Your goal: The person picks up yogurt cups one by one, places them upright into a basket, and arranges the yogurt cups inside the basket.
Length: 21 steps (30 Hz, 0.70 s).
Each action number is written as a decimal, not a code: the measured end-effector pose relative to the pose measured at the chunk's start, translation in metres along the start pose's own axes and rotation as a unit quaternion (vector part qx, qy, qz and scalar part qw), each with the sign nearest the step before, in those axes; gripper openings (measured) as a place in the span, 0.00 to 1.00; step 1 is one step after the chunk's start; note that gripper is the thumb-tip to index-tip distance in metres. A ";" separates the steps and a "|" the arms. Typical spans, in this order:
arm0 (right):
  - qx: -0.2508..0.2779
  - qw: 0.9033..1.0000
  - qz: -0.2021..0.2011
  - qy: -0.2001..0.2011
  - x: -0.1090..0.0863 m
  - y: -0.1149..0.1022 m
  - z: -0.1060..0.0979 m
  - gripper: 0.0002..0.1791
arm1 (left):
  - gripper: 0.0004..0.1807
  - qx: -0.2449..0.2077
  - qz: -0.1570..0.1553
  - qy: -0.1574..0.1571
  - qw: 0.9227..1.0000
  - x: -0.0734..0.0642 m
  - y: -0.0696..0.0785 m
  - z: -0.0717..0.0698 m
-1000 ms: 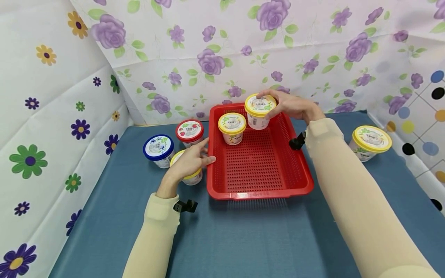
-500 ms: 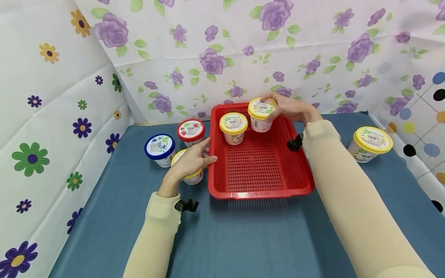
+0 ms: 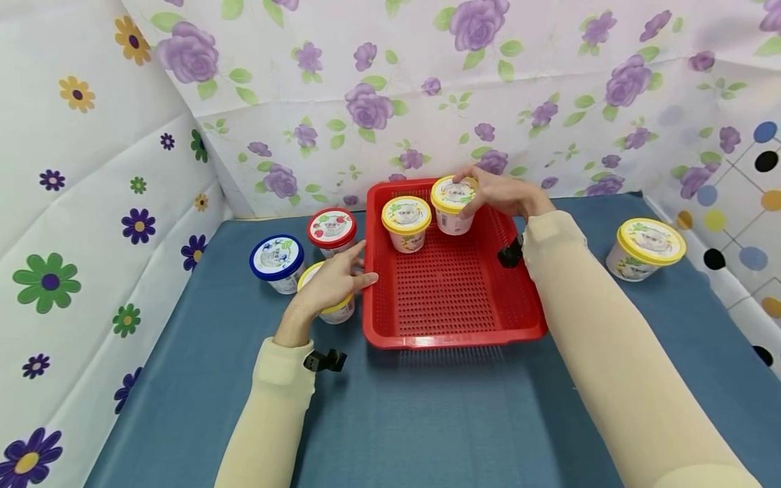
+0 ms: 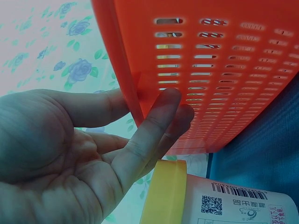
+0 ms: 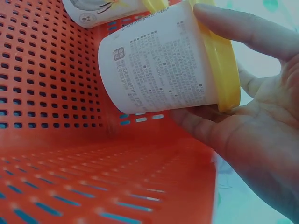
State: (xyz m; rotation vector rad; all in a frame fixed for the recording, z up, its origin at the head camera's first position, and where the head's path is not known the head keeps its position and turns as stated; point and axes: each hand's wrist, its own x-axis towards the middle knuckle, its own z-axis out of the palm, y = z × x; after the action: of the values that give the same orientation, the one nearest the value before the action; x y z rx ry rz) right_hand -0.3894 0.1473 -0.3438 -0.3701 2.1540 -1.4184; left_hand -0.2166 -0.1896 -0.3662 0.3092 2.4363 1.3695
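Observation:
My right hand (image 3: 503, 192) grips a yellow-lidded paper tub (image 3: 452, 224) by its lid, at the back right inside the red plastic basket (image 3: 454, 339). In the right wrist view the tub (image 5: 159, 65) shows printed text on its white side, with thumb and fingers on either side of the yellow lid. Another yellow-lidded tub (image 3: 407, 242) stands just left of it in the basket. My left hand (image 3: 329, 285) holds the basket's left rim, thumb over the edge and fingers against the perforated outer wall (image 4: 224, 93). Under this hand stands a partly hidden yellow-lidded tub (image 3: 339, 313).
Left of the basket, a red-lidded tub (image 3: 332, 228) and a blue-lidded tub (image 3: 277, 259) stand close together on the blue tablecloth (image 3: 427, 420). One more yellow-lidded tub (image 3: 648, 248) stands at far right, beyond my right forearm. A flowered sheet (image 3: 293, 81) hangs behind.
My right hand has lowered the yellow-lidded tub a little further into the basket, beside the other tub. The left hand has stayed on the rim.

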 end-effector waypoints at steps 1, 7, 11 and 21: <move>0.001 1.000 0.001 -0.001 0.001 0.000 0.001 0.45 | 0.44 -0.002 0.000 0.000 1.000 0.000 0.000 0.000; -0.007 1.000 0.010 -0.002 0.003 0.003 0.005 0.46 | 0.44 -0.003 0.002 0.001 1.000 -0.001 -0.001 0.000; -0.020 1.000 0.013 0.004 0.004 0.006 0.007 0.47 | 0.44 -0.003 0.003 0.000 1.000 0.000 -0.001 0.000; -0.045 0.999 0.024 0.002 0.005 0.006 0.008 0.46 | 0.44 -0.005 0.003 0.000 1.000 -0.001 0.000 0.000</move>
State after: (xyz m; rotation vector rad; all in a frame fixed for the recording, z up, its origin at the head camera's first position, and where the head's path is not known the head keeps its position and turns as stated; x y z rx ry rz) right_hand -0.3882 0.1409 -0.3527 -0.3453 2.2214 -1.2995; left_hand -0.2161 -0.1897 -0.3661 0.3158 2.4300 1.3834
